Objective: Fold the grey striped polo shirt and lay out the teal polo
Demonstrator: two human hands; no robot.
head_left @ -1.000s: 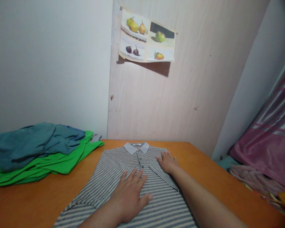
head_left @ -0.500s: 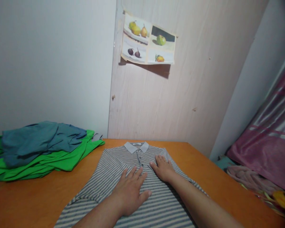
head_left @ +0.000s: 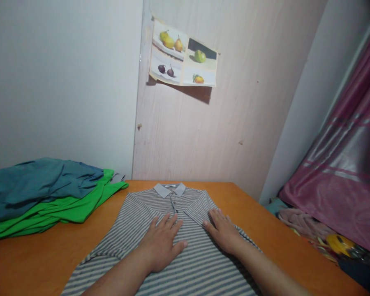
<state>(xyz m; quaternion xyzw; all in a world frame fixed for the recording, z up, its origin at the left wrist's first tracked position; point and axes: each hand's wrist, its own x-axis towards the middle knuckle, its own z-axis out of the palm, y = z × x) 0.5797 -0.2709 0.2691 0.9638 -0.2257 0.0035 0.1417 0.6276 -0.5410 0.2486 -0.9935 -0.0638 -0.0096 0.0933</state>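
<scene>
A striped grey polo shirt lies front side up, its pale grey collar toward the wall and its bottom beyond the lower edge of view. My left hand rests flat on the chest just below the buttons, fingers spread and thumb out to the right. On the right side of the shirt, by the sleeve, my right hand lies palm down with its fingers extended. Neither hand grips the fabric.
A heap of clothes lies on the orange table at left: a blue-green garment over a bright green one. Fruit pictures hang on the wall ahead. Beyond the table's right edge are a pink curtain and a yellow object.
My right hand has slid outward and slightly toward me, from the upper chest to the sleeve side. The left hand stays on the chest. The view has turned slightly right.
</scene>
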